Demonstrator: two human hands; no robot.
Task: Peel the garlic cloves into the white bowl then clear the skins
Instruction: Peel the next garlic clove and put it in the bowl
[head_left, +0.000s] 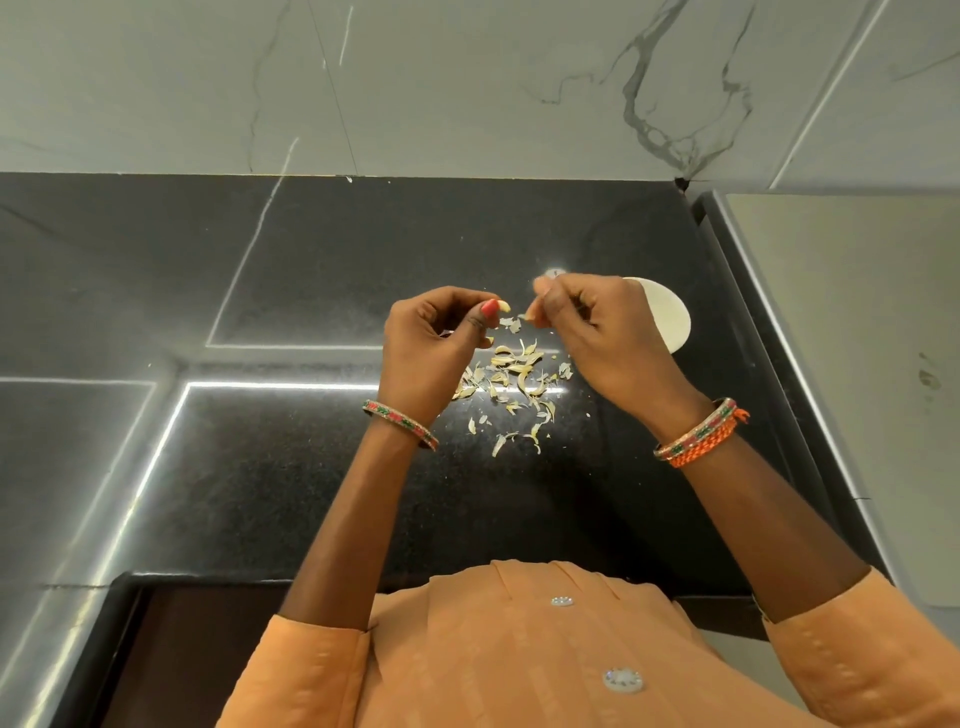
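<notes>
While both hands hover above the speckled black stone worktop (260, 467), the left hand (431, 348) pinches a small, pale, curved garlic clove (503, 305) between thumb and curled fingers (485, 312), the thumbnail painted red. Just right of the clove, the right hand (597, 338) has its fingers curled tight, nipping a thin papery scrap of skin (529, 315) that stands slightly apart from the clove. Directly below the clove, loose skins (514, 379) lie scattered on the worktop in a dry, flaky, straw-coloured heap of curled slivers. Right of the clove, half hidden behind the right hand, sits the smooth round white bowl (670, 317); its contents cannot be seen. Beaded bangles (400, 423) ring both wrists. Beyond the clove rises a glossy grey-veined marble wall (467, 88).
</notes>
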